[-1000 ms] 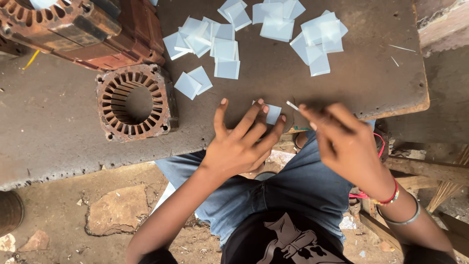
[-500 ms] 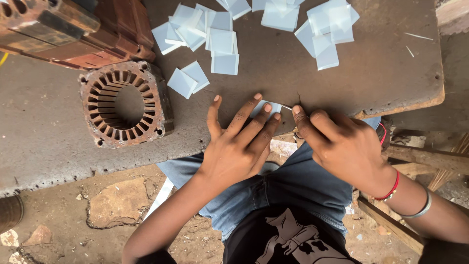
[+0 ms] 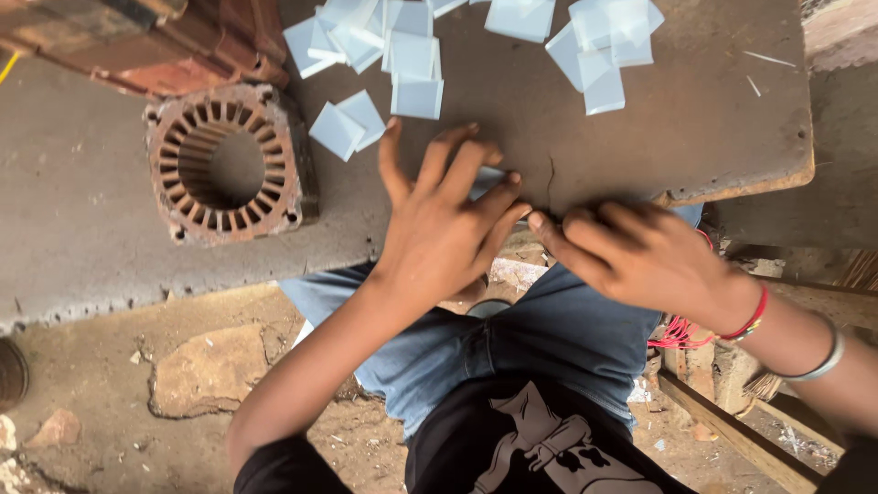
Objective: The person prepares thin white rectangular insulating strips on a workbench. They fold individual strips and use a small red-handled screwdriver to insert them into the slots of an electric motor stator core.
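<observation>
From the head camera I see my left hand pressed flat, fingers spread, on a small pale paper piece at the near edge of the grey worktable. The piece peeks out between those fingers, so the left hand is the nearer one. My right hand sits just beside it, fingers curled narrow at the table edge (whether they pinch anything I cannot tell). More cut paper squares lie further back. The ribbed metal stator ring stands left, its bore holding nothing.
</observation>
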